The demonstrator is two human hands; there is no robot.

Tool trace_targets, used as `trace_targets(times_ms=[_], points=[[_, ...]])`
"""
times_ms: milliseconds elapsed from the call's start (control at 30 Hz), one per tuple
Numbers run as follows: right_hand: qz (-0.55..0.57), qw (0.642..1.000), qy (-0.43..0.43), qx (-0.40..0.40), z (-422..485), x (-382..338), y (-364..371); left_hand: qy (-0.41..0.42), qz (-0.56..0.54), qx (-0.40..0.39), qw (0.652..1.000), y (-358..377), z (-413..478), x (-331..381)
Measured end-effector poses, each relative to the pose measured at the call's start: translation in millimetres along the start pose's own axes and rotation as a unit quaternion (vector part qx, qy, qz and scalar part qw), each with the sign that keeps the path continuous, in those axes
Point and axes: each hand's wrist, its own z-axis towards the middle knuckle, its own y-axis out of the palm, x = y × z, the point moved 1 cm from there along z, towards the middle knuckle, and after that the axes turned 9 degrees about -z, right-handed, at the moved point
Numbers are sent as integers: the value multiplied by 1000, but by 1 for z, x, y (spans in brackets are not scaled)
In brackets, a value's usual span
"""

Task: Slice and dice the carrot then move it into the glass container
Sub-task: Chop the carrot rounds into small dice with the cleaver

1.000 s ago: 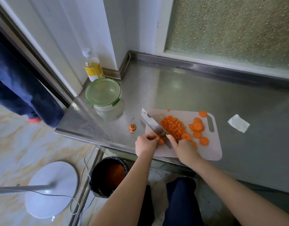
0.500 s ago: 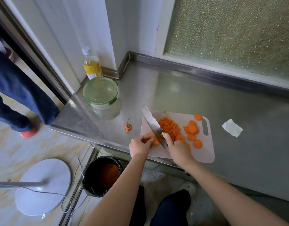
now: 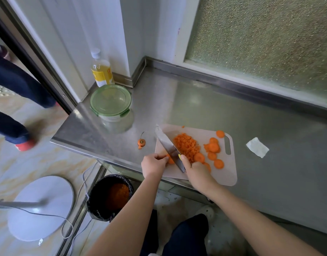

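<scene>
**A:** Two hands work at the near left corner of the cutting board [image 3: 221, 174], which lies on the steel counter [image 3: 205, 108]. Which relation governs the coming cut?

**B:** The blade against the held piece. The right hand [image 3: 196, 169] is wrapped around the handle of the cleaver [image 3: 167, 145], forefinger laid along the blade; the blade's long axis runs away from the person and slightly left. The left hand [image 3: 153, 164] sits just left of the blade, fingers pinched down on a carrot piece [image 3: 170, 160] that touches the blade's left face. The left hand is therefore nearer the work; the right only drives the edge.

**A:** And the rest of the carrot?

**B:** All on the board, right of the blade: first the diced pile [image 3: 186, 146], then the uncut slices [image 3: 213, 150] towards the board's handle slot. By my judgement dicing is partly done, with those rounds waiting.

**A:** Where is the destination?

**B:** The glass container [image 3: 118, 121] stands well to the far left of the board, beside a yellow-labelled bottle [image 3: 101, 72]. Its green lid [image 3: 111, 99] is on, so it would need opening before any transfer.

**A:** Obstacles?

**B:** Small ones. A cut carrot top [image 3: 141, 142] lies on the counter between board and container; a white scrap [image 3: 257, 149] lies right of the board, clear of the route. The chief risk is the left fingertips [image 3: 165, 158] being so close to the edge.
</scene>
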Motion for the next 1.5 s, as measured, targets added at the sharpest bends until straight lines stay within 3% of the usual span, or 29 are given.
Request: trace_targets(times_ms=[167, 367, 633, 800, 967, 1300, 1500], points=[[20, 998, 60, -12, -4, -12, -7, -12, 6, -3, 1000, 0, 3, 1], [-95, 995, 7, -41, 3, -21, 1, -14, 12, -7, 1000, 0, 4, 2], [-122, 991, -28, 37, 6, -15, 17, -13, 13, -10, 1000, -1, 2, 3], [-75, 993, -31, 85, 7, -16, 16, 9, 16, -15, 1000, -2, 0, 1], [-71, 996, -19, 43, 16, -8, 18, 37, 15, -6, 999, -3, -7, -2], [82, 996, 15, 11, 26, -1, 10, 23, -11, -1, 1000, -2, -5, -4], [64, 997, 26, 15, 17, -4, 2, 18, 4, 3, 1000, -1, -1, -7]])
